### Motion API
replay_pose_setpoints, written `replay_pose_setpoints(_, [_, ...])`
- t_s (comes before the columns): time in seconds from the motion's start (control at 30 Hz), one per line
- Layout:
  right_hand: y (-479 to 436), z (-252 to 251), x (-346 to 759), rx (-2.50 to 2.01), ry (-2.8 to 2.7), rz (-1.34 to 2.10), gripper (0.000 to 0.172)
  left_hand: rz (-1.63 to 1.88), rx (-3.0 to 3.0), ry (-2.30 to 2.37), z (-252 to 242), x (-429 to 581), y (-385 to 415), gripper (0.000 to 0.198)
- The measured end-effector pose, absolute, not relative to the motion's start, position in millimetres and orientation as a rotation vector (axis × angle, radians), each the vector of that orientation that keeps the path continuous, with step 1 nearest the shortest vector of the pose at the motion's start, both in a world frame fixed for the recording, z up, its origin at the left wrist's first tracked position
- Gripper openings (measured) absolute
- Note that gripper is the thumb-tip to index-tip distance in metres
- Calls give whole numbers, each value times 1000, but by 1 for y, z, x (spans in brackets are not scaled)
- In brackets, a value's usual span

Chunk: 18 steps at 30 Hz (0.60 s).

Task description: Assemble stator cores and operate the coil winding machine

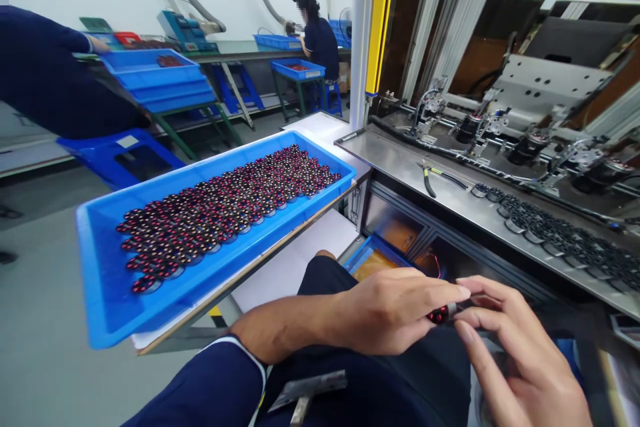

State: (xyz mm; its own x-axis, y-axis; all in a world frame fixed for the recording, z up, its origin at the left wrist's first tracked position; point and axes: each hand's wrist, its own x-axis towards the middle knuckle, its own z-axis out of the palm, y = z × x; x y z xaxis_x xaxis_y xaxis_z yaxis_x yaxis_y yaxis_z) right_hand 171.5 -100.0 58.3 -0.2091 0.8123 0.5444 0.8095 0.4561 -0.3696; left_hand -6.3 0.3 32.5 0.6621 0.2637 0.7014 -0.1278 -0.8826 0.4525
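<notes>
At the lower centre of the frame, the left hand point(395, 310) and the right hand point(520, 353) meet over the person's lap. Both are on one small coil point(443, 313) (dark, with red winding). The left grip is clamped on it, thumb and fingers pinched together. The right grip closes on its other end, index above and thumb below. Left of centre, a blue tray point(100, 293) holds many like coils point(225, 210). At the right, pliers point(428, 180) lie on the steel tabletop point(395, 157), well apart from the hands.
</notes>
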Motion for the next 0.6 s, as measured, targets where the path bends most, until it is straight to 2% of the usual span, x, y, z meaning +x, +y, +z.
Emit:
replay_pose_setpoints(0.23, [-96,52,211,-1167,-2276,-212,12,1009,2186,-31,38,-17,7,19])
replay_pose_setpoints(0.33, [-100,56,215,-1242,-2196,-237,13,1057,2153,26,36,-17,7,20])
replay_pose_setpoints(0.47, [-104,64,188,-1271,-2110,-246,25,1182,2222,103,33,-14,3,20])
replay_pose_setpoints(0.6, [-95,65,166,-1183,-2214,-307,13,1187,2237,139,32,-15,1,25])
